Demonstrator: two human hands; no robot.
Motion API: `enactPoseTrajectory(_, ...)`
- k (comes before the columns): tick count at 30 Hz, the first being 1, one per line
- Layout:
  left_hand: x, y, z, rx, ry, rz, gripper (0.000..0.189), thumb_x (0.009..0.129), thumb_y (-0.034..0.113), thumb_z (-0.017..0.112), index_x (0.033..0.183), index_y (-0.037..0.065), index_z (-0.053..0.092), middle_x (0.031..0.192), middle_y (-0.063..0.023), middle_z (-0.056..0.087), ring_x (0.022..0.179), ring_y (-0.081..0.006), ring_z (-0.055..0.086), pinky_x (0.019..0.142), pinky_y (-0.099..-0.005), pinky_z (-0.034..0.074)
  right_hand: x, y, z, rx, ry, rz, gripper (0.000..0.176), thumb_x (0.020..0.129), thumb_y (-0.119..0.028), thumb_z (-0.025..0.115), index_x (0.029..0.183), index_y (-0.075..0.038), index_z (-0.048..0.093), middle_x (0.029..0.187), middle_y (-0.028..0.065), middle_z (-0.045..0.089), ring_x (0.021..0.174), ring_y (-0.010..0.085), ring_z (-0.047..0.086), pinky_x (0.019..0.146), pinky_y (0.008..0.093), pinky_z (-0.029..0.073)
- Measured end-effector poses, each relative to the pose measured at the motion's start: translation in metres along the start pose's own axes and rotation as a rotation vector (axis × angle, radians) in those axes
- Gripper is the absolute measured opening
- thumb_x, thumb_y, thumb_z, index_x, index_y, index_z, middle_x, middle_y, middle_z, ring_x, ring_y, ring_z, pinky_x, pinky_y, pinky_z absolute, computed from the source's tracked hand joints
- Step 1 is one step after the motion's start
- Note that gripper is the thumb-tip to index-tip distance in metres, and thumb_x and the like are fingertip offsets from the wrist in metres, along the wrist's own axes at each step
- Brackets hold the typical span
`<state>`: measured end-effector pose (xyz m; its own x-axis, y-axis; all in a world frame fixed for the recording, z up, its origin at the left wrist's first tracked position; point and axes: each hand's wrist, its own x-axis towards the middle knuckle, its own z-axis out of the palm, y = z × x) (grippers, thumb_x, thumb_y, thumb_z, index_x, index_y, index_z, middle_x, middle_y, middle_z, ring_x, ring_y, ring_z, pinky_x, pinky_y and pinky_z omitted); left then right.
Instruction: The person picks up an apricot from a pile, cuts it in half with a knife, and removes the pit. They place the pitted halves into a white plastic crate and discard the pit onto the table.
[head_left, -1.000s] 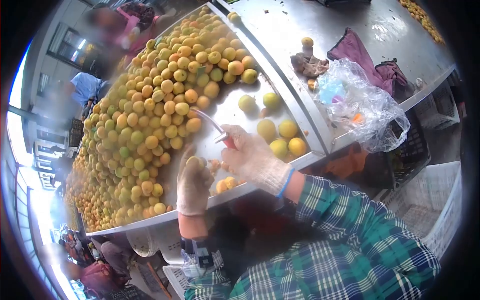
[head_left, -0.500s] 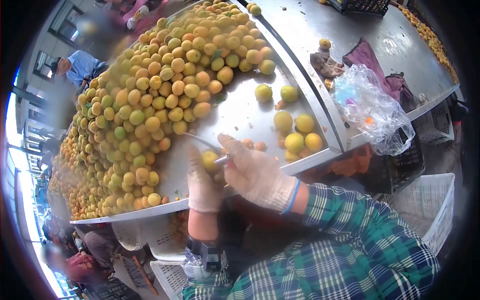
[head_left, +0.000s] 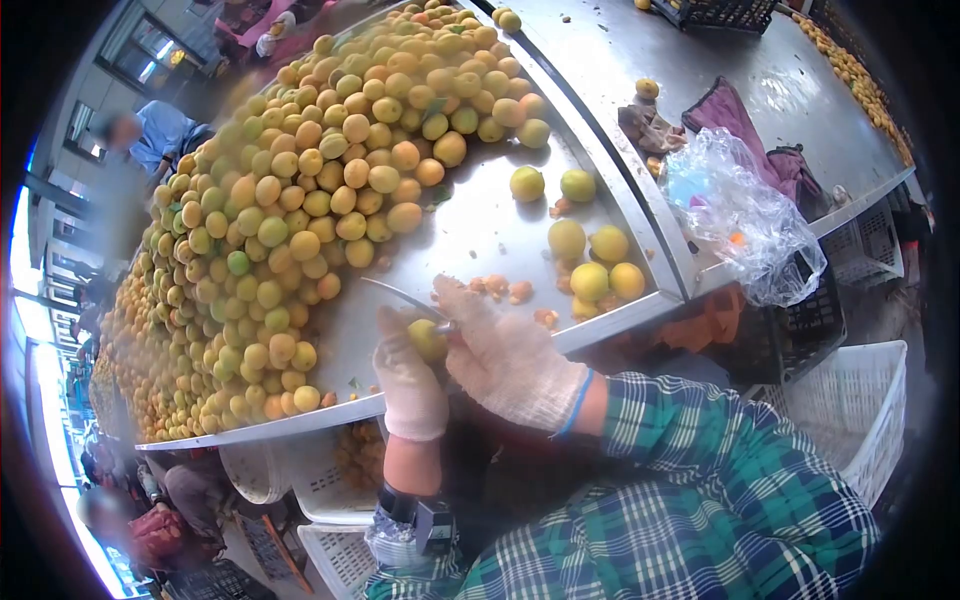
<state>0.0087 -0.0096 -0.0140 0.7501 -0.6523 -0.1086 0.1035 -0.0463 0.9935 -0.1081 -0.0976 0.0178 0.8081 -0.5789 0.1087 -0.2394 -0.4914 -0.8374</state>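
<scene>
Blade point(head_left: 400, 294) in R hand point(head_left: 515, 360) grip, hndl hidden; L hand point(head_left: 411, 390) clasps fruit point(head_left: 427, 342), partly hid.

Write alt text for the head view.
A gloved left hand holds a yellow-green fruit and a gloved right hand a curved blade, beside a large heap of fruit on a metal table. Clear plastic lies to the right.

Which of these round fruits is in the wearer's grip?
The greenish-yellow fruit in the left hand, close beside the right hand. Neither hand holds the heaped fruits or the loose ones.
</scene>
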Motion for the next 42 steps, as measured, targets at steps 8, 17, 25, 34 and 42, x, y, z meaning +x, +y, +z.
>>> enactPoseTrajectory(8, -0.012, 0.012, 0.014, 0.268, 0.184, 0.275, 0.063, 0.101, 0.054, 0.031, 0.084, 0.001, 0.062, 0.074, -0.0030, 0.058, 0.066, -0.0091, 0.052, 0.063, -0.0227, 0.043, -0.009, -0.004, 0.007, -0.059, 0.083, -0.032, 0.060, 0.081, -0.009, 0.058, 0.137, -0.003, 0.036, 0.107, 0.0203, 0.062, 0.085, 0.0387, 0.064, 0.070, 0.0462, 0.052)
enactPoseTrajectory(17, -0.015, 0.018, 0.005, 0.367, 0.084, 0.363, 0.042, 0.103, 0.029, 0.037, 0.087, -0.003, 0.059, 0.074, -0.0090, 0.061, 0.065, -0.0165, 0.057, 0.061, -0.0299, 0.045, -0.011, 0.006, 0.031, 0.170, 0.039, 0.080, 0.050, 0.082, -0.014, 0.057, 0.128, -0.004, 0.040, 0.097, 0.0232, 0.063, 0.084, 0.0405, 0.063, 0.070, 0.0465, 0.052)
enactPoseTrajectory(25, -0.005, -0.002, -0.021, -0.232, 0.033, 0.008, 0.024, 0.092, 0.024, 0.055, 0.103, 0.004, 0.057, 0.084, -0.0040, 0.061, 0.079, -0.0157, 0.061, 0.070, -0.0291, 0.052, -0.001, -0.023, -0.013, 0.899, -0.482, 0.515, 0.054, 0.084, -0.013, 0.052, 0.136, -0.007, 0.038, 0.068, 0.0089, 0.058, 0.047, 0.0180, 0.056, 0.041, 0.0329, 0.046)
enactPoseTrajectory(34, -0.004, 0.030, 0.000, -0.575, 0.069, -0.179, 0.051, 0.096, 0.057, 0.041, 0.082, 0.010, 0.055, 0.066, -0.0001, 0.048, 0.055, -0.0099, 0.044, 0.047, -0.0221, 0.036, -0.017, -0.010, 0.014, 0.225, -0.154, 0.024, 0.066, 0.095, -0.041, 0.047, 0.141, 0.001, 0.023, 0.084, 0.0255, 0.064, 0.081, 0.0434, 0.064, 0.069, 0.0515, 0.051)
enactPoseTrajectory(42, -0.004, 0.028, 0.003, -0.425, 0.185, -0.112, 0.059, 0.094, 0.064, 0.038, 0.090, 0.007, 0.054, 0.074, -0.0030, 0.049, 0.059, -0.0132, 0.045, 0.051, -0.0241, 0.038, -0.019, -0.008, 0.019, 0.088, -0.090, 0.015, 0.065, 0.096, -0.042, 0.045, 0.142, -0.002, 0.023, 0.078, 0.0193, 0.066, 0.071, 0.0400, 0.065, 0.060, 0.0495, 0.052)
